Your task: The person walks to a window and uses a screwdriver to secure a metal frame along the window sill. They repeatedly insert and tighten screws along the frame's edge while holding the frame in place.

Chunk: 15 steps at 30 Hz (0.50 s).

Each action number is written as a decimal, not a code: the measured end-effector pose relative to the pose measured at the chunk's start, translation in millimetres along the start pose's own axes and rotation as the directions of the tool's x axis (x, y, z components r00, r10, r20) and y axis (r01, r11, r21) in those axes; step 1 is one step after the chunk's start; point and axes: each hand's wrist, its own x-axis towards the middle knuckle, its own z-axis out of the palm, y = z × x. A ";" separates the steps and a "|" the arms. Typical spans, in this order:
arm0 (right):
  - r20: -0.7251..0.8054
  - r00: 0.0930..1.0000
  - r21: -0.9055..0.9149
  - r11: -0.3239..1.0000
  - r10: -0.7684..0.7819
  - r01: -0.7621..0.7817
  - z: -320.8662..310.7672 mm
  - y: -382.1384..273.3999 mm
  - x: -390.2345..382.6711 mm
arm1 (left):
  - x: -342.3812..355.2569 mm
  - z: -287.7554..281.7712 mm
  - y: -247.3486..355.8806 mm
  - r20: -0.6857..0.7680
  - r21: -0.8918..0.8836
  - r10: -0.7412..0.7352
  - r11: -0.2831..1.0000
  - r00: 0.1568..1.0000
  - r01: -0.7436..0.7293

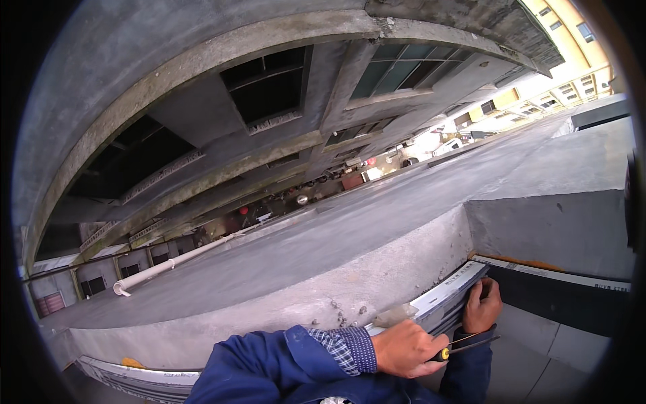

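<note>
Here, at an open window edge, left hand (404,349) pinches a screwdriver (445,353) by its yellow-and-black handle; shaft points right, across the other sleeve. Right hand (483,311) is at the far end of a white window frame (452,285), thumb and finger bent close together at its corner; cannot tell whether anything small is between them. Frame lies along the inner edge of a grey cement ledge (303,269). Orange-yellow foam (525,262) lines the adjoining side. Beyond the ledge: white pipe (176,261), facing building (202,111).

Illegible print (464,270) on white frame (441,295)
</note>
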 end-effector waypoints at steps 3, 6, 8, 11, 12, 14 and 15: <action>-0.015 1.000 0.023 1.000 0.001 0.000 1.2 6.0 -2.1 | -1.6 0.4 -1.8 0.006 -0.001 -0.003 1.000 1.000 0.003; -0.036 0.999 0.019 0.999 -0.027 0.028 2.6 11.5 -4.4 | -1.1 -0.8 -2.1 0.006 0.017 0.000 1.000 1.000 0.000; -0.043 0.999 0.049 0.999 0.004 -0.002 1.7 6.0 -4.5 | -0.9 -4.4 0.8 0.007 0.043 -0.010 0.999 1.000 0.009; -0.110 0.990 0.204 0.977 0.091 -0.068 1.7 7.1 -10.2 | -0.3 -5.2 1.1 0.002 0.054 0.004 0.999 1.000 -0.004; -0.184 0.979 0.228 0.973 0.087 -0.043 0.9 5.4 -11.7 | 0.0 -5.5 1.4 0.011 0.053 0.013 0.999 1.000 -0.014; -0.329 0.941 0.271 0.963 0.081 0.012 -3.2 -1.4 -15.5 | 0.7 -6.1 2.0 0.027 0.051 0.032 0.998 0.999 -0.034; -0.385 0.922 0.331 0.939 0.041 0.097 -8.0 -8.9 -14.9 | 0.4 -6.5 2.2 0.036 0.030 0.055 0.998 0.998 -0.056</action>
